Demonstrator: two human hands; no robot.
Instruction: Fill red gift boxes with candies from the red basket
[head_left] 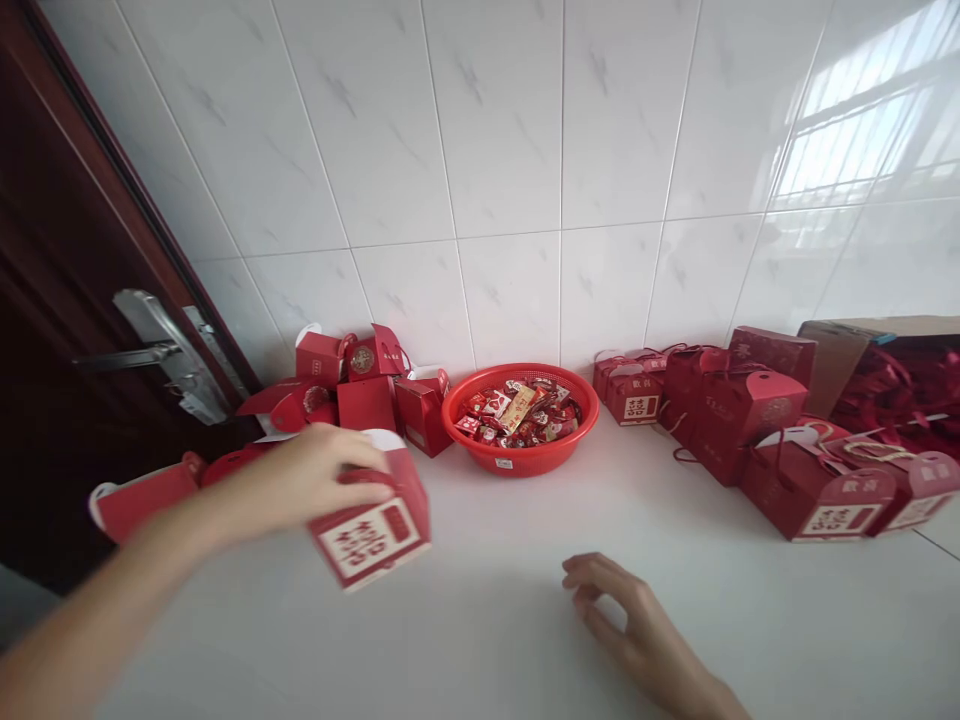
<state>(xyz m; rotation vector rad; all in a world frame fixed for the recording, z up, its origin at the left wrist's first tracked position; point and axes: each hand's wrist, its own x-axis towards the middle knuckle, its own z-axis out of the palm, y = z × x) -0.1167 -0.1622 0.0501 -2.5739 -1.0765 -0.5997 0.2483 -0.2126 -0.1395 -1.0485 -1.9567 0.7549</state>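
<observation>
My left hand (322, 475) grips a red gift box (371, 535) by its top, fingers over the upper edge. The box is tilted, with a cream panel of red characters facing me and a white-lined flap behind my fingers. Near the table's front, my right hand (626, 620) hangs with fingers curved and apart, holding nothing. Between and beyond my hands stands a red plastic basket (502, 460) of wrapped candies (517, 410).
Red boxes (367, 400) crowd the left back beside a dark door (67, 250). Several closed red boxes (817, 490) with cords stand at the right. A cardboard carton (840, 360) with dark red contents is at the far right. A tiled wall (510, 180) rises behind.
</observation>
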